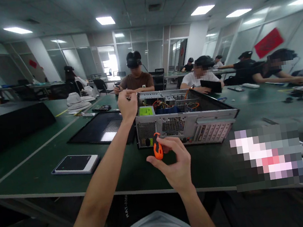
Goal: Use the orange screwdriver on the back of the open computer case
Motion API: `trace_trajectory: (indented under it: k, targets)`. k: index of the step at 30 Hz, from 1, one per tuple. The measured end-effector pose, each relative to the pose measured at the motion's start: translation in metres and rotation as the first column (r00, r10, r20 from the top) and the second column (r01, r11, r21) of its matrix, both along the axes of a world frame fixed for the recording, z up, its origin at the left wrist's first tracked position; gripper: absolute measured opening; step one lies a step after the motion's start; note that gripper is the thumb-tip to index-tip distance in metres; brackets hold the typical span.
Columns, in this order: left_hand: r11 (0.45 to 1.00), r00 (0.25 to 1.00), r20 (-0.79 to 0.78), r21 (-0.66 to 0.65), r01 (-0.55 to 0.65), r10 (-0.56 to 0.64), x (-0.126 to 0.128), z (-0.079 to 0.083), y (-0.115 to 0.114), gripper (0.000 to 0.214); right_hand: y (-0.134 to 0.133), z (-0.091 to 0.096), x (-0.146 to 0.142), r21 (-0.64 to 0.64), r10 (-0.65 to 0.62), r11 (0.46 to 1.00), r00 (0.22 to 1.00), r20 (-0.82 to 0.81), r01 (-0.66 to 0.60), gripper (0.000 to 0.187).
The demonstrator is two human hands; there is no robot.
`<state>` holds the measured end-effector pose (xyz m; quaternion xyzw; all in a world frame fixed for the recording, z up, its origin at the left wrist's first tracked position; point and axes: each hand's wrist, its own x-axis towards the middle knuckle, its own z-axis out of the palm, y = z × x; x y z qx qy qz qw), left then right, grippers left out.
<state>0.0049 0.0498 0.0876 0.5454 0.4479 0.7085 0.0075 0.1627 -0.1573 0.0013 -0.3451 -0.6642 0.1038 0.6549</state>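
Note:
An opened desktop computer case (188, 129) lies on its side on the green table, its rear grilles and slot covers facing me. Inside are coloured cables and a power supply with a yellow-green label (146, 111). My left hand (128, 105) is at the case's upper left edge, fingers bent together; what they pinch, if anything, is too small to name. In front of the rear panel, my right hand (175, 161) grips an orange-and-black screwdriver (158, 146) by its handle between thumb and fingers. Its shaft does not show.
Left of the case lies a black side panel (99, 129). A white-framed tablet-like device (76, 164) rests nearer me. Beyond are a hard drive (101, 108) and a white fan (77, 103). A blurred patch (266, 157) covers something at right. Several people sit around the tables.

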Motion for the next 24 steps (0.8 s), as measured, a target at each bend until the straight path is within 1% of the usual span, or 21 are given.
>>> trace_trajectory:
  k: [2, 3, 5, 6, 7, 9, 11, 13, 16, 20, 24]
  targets:
    - [0.986, 0.997, 0.076, 0.163, -0.042, 0.03, -0.001, -0.012, -0.015, 0.011, 0.0, 0.001, 0.0, 0.073, -0.071, 0.995, 0.997, 0.032, 0.068, 0.04]
    - [0.972, 0.997, 0.074, 0.227, -0.053, 0.037, 0.0, -0.02, -0.025, 0.01, 0.0, 0.002, 0.001, 0.11, -0.099, 0.989, 0.994, 0.036, 0.095, 0.039]
    - [0.937, 0.995, 0.019, 0.334, -0.102, 0.102, 0.007, -0.038, -0.044, 0.006, 0.002, 0.003, 0.003, 0.166, -0.137, 0.978, 0.99, 0.043, 0.128, 0.038]
    - [0.921, 0.99, -0.034, 0.371, -0.114, 0.136, 0.011, -0.047, -0.052, 0.004, 0.002, 0.004, 0.004, 0.185, -0.148, 0.973, 0.988, 0.052, 0.137, 0.039]
    - [0.908, 0.984, -0.091, 0.405, -0.107, 0.156, 0.015, -0.056, -0.059, 0.005, 0.003, 0.004, 0.004, 0.201, -0.158, 0.969, 0.985, 0.066, 0.142, 0.039]
    - [0.875, 0.966, -0.194, 0.48, -0.057, 0.17, 0.024, -0.071, -0.068, 0.013, 0.005, 0.003, 0.005, 0.23, -0.174, 0.962, 0.979, 0.11, 0.146, 0.039]
    - [0.835, 0.959, -0.238, 0.551, 0.001, 0.156, 0.03, -0.08, -0.072, 0.02, 0.007, -0.001, 0.004, 0.262, -0.189, 0.954, 0.971, 0.149, 0.146, 0.04]
    - [0.817, 0.96, -0.233, 0.576, 0.009, 0.154, 0.032, -0.085, -0.071, 0.023, 0.009, -0.006, 0.002, 0.292, -0.213, 0.943, 0.966, 0.148, 0.163, 0.041]
    - [0.835, 0.954, -0.23, 0.548, -0.037, 0.193, 0.03, -0.087, -0.069, 0.025, 0.012, -0.012, -0.002, 0.304, -0.24, 0.931, 0.966, 0.094, 0.202, 0.043]
    - [0.821, 0.95, -0.253, 0.571, -0.004, 0.181, 0.031, -0.093, -0.067, 0.028, 0.015, -0.013, -0.006, 0.296, -0.229, 0.935, 0.97, 0.084, 0.195, 0.041]
    - [0.838, 0.947, -0.279, 0.545, 0.021, 0.158, 0.038, -0.099, -0.064, 0.048, 0.021, -0.014, -0.009, 0.293, -0.168, 0.945, 0.985, 0.044, 0.148, 0.036]
